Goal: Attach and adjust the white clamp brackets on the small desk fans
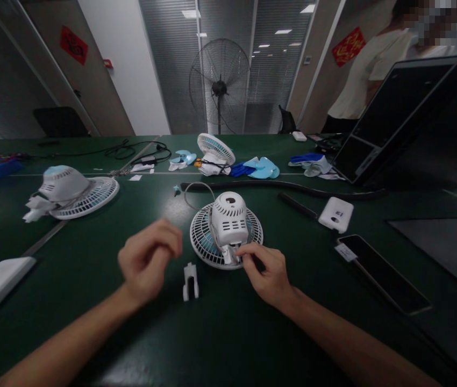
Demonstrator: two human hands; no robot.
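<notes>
A right hand [266, 271] pinches a small white part at the base of an upended fan [230, 223] on a green tabletop [228, 333], the left hand [150, 258] raised nearby, loosely curled and empty.

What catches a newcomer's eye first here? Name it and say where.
The small white fan lies face down mid-table, with the right hand at its near side and the left hand to its left. Behind the green table, the tall standing fan stands out too.
</notes>
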